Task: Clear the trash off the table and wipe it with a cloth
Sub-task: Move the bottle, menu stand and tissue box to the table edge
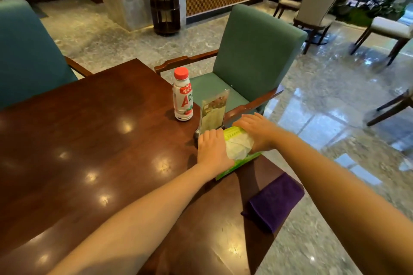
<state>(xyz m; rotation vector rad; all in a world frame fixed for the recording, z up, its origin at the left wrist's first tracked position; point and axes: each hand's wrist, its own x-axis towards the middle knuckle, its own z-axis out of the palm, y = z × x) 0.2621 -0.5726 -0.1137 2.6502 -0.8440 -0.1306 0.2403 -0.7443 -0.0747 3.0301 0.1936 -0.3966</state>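
A green tissue pack (240, 144) lies near the right edge of the dark wooden table (93, 140), a white tissue bunched up at its opening. Both hands are on it: the left hand (212, 148) lies flat with its fingers curled over the pack's left end, and the right hand (257, 130) cups the far right end, palm down. Neither has lifted it off the wood, as far as I can tell.

Just beyond the pack stands a clear acrylic sign holder (213, 110), almost touching it, and a little farther left a white drink bottle with a red cap (182, 96) stands upright. Nearer, at the right edge, a folded purple cloth (276, 201) lies untouched, one end hanging past the table edge. A green chair (250, 60) sits at the far side.

To my eye the clearing step is in hand, and wiping has not begun. Whether the pack counts as trash or is only being tidied, I cannot say. The next move calls for lifting or sliding it without knocking the sign holder, then removing the bottle before reaching for the cloth.
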